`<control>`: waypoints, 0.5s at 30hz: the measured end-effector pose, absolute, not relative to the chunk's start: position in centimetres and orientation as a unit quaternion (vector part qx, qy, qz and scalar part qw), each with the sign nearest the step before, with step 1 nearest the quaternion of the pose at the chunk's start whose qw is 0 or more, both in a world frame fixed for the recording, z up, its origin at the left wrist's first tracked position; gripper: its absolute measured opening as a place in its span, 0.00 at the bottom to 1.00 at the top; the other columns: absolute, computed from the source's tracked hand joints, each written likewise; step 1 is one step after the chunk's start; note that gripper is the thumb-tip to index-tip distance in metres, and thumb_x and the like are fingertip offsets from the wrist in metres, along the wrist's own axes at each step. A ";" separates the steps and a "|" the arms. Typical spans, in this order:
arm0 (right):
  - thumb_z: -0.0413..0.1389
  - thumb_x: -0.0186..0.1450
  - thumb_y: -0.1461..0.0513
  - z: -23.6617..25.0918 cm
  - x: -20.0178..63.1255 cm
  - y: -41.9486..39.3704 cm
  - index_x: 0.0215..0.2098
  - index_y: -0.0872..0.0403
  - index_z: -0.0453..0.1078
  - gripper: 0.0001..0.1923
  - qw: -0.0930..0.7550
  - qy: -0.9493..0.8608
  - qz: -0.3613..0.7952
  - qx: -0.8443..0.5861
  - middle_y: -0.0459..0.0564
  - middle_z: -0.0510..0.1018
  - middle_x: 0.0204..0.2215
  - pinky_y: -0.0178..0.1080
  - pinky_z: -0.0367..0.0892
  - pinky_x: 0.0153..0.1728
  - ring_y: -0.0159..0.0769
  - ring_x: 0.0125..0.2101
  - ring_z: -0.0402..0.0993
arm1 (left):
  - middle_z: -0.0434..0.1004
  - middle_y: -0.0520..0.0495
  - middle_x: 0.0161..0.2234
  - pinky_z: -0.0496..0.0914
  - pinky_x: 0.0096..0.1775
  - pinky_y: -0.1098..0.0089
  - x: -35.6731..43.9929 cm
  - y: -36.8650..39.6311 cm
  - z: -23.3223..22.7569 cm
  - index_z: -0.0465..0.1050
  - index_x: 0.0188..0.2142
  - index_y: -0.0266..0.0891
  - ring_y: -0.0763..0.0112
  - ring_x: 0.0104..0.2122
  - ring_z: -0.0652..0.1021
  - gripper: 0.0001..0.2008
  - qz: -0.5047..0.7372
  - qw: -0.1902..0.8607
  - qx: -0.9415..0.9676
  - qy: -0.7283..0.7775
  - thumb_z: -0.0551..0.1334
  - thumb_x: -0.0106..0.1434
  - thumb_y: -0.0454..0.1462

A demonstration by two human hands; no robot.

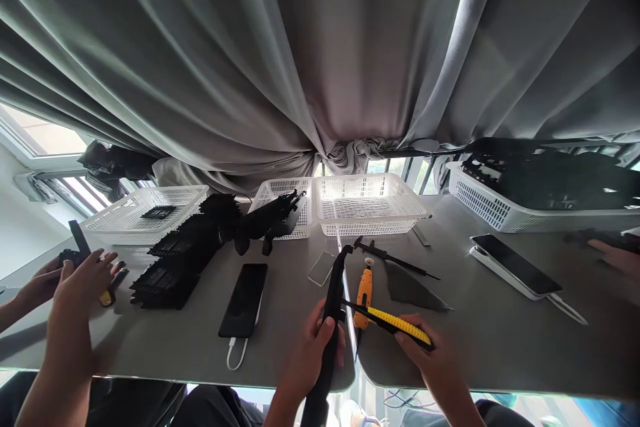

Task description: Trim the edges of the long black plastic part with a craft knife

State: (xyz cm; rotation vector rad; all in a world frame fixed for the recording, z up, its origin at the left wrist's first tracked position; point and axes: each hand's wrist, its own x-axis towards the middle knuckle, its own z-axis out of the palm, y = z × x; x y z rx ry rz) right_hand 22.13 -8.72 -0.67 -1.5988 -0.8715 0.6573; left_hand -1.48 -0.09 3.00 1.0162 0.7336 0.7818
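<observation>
Upright over the table's front edge is a long black plastic part (pixel 334 293), with the fingers of my left hand (pixel 311 353) wrapped round it. My right hand (pixel 434 355) grips a yellow and black utility knife (pixel 400 323); its tip meets the side of the black part. Just behind the knife lies an orange-handled tool (pixel 365 290) with a pale round end. A black caliper (pixel 395 259) rests farther back, beside a dark flat triangular piece (pixel 415 288). To the left of the black part is a small clear rectangular plate (pixel 321 269).
White baskets (pixel 373 230) line the back of the table (pixel 280 360). Stacked black parts (pixel 173 273) stand left of a cabled phone (pixel 243 300); another phone (pixel 517 265) lies right. Co-workers' hands (pixel 80 280) show at both sides. A filled basket (pixel 500 213) stands back right.
</observation>
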 end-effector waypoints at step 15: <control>0.66 0.61 0.42 -1.2 21.7 -9.2 0.40 0.51 0.80 0.22 0.587 -0.364 0.245 -0.680 0.53 0.84 0.39 0.39 0.76 0.38 0.45 0.38 0.80 | 0.74 0.53 0.25 0.67 0.22 0.72 -1.3 -0.5 3.1 0.72 0.59 0.37 0.73 0.18 0.72 0.42 0.319 0.736 0.449 0.393 0.67 0.62 0.68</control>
